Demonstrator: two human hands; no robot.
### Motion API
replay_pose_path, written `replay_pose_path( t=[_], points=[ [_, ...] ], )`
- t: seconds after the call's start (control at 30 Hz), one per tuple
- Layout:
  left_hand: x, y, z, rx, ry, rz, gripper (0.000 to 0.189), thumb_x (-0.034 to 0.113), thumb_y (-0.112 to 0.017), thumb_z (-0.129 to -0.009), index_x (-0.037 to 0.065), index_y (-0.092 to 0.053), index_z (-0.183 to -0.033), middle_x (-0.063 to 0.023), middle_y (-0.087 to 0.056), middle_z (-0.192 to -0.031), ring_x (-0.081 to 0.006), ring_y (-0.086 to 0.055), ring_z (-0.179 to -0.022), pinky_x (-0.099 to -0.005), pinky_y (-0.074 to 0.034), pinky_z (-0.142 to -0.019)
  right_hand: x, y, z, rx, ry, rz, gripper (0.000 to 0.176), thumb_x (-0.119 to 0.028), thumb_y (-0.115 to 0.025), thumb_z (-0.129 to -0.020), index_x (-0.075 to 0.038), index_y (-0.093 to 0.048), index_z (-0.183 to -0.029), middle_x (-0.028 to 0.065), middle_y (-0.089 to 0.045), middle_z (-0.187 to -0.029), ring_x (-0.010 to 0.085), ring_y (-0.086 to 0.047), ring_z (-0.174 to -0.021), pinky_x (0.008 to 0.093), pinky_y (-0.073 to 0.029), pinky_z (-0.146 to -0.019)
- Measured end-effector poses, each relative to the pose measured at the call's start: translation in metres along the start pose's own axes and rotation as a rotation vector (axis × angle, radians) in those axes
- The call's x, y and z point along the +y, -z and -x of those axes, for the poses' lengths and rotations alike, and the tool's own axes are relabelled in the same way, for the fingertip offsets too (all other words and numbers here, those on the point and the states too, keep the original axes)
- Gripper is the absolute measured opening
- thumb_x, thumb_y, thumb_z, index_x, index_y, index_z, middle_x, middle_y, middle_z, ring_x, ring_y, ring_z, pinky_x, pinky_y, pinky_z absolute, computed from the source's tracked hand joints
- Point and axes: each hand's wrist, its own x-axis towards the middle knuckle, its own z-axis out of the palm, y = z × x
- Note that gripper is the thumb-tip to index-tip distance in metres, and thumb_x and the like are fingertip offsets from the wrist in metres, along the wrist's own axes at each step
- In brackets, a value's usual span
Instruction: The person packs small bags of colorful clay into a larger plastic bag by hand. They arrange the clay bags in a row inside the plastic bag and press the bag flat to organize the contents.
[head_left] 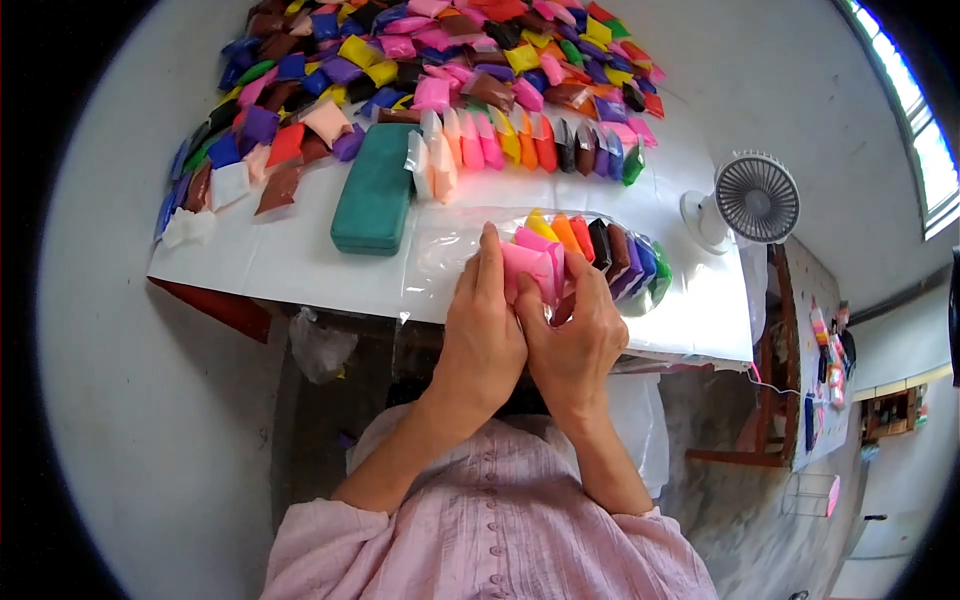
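Both hands are together at the table's front edge, around a light pink packet point(524, 264). My left hand point(482, 325) lies along its left side, with the index finger stretched upward. My right hand point(575, 335) grips its right side, the thumb across the front. Behind it shows a brighter pink packet point(538, 241). A clear plastic bag point(435, 255) lies flat beneath and around the hands. To the right, in the bag, a row of packets leans together: yellow point(540, 223), orange, red, black point(600, 243), brown, purple, blue and green point(660, 275).
A second row of coloured packets point(545, 145) stands farther back beside a teal case point(372, 190). A large heap of packets point(430, 60) covers the table's far side. A white fan point(757, 198) stands at right; white scraps point(190, 228) lie at left.
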Motion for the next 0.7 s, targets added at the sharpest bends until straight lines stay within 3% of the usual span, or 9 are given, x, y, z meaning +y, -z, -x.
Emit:
replay_pose_path(
  t=[0.1,0.3,0.4,0.5,0.6,0.7],
  points=[
    [-0.004,0.002,0.001,0.119,-0.181,-0.255,0.042,0.000,-0.044,-0.093,-0.005,-0.044,-0.134,-0.0231,-0.060,-0.103,-0.0347,-0.061,-0.090,-0.0398,-0.049,-0.082,-0.001,-0.004,0.003,0.010,-0.002,-0.002,0.040,-0.017,-0.076,-0.075,0.000,-0.062,-0.109,0.0107,-0.064,-0.086,0.0222,-0.060,-0.061,0.0335,-0.048,-0.056],
    [-0.013,-0.002,0.010,0.109,0.059,0.046,0.020,0.000,-0.045,-0.095,-0.002,-0.052,-0.114,-0.0176,-0.060,-0.098,-0.0289,-0.061,-0.085,-0.0371,-0.049,-0.077,-0.003,-0.010,0.008,0.066,0.061,0.050,0.040,-0.020,-0.078,-0.075,-0.003,-0.062,-0.107,0.0102,-0.062,-0.088,0.0260,-0.063,-0.064,0.0357,-0.049,-0.055],
    [-0.010,0.003,0.011,0.078,0.152,0.182,0.021,0.003,-0.044,-0.097,-0.004,-0.055,-0.113,-0.0172,-0.061,-0.101,-0.0274,-0.061,-0.088,-0.0363,-0.049,-0.081,-0.008,-0.009,0.012,0.021,0.028,0.129,0.040,-0.023,-0.077,-0.076,-0.004,-0.061,-0.108,0.0107,-0.059,-0.085,0.0272,-0.063,-0.065,0.0371,-0.048,-0.053],
    [-0.007,0.006,0.004,0.093,0.070,0.188,0.024,0.005,-0.046,-0.096,-0.007,-0.057,-0.114,-0.0236,-0.060,-0.107,-0.0383,-0.060,-0.098,-0.0418,-0.047,-0.089,0.000,-0.022,0.016,-0.008,0.062,0.202,0.042,-0.030,-0.073,-0.081,-0.004,-0.059,-0.111,0.0115,-0.056,-0.084,0.0288,-0.063,-0.065,0.0377,-0.049,-0.051],
    [-0.013,0.000,0.003,0.079,-0.005,0.088,0.030,0.009,-0.046,-0.098,-0.008,-0.056,-0.120,-0.0253,-0.060,-0.116,-0.0393,-0.059,-0.105,-0.0407,-0.046,-0.093,-0.001,-0.024,0.014,-0.026,0.064,0.154,0.040,-0.029,-0.070,-0.084,-0.003,-0.058,-0.112,0.0119,-0.057,-0.084,0.0304,-0.063,-0.064,0.0382,-0.049,-0.052],
    [-0.011,0.007,0.002,0.004,0.120,0.188,0.036,0.016,-0.045,-0.101,-0.009,-0.052,-0.126,-0.0267,-0.059,-0.120,-0.0396,-0.058,-0.109,-0.0417,-0.045,-0.097,-0.008,-0.016,0.019,-0.004,0.024,0.034,0.035,-0.025,-0.068,-0.086,-0.003,-0.056,-0.110,0.0143,-0.057,-0.086,0.0316,-0.064,-0.069,0.0388,-0.050,-0.054]
  ],
)
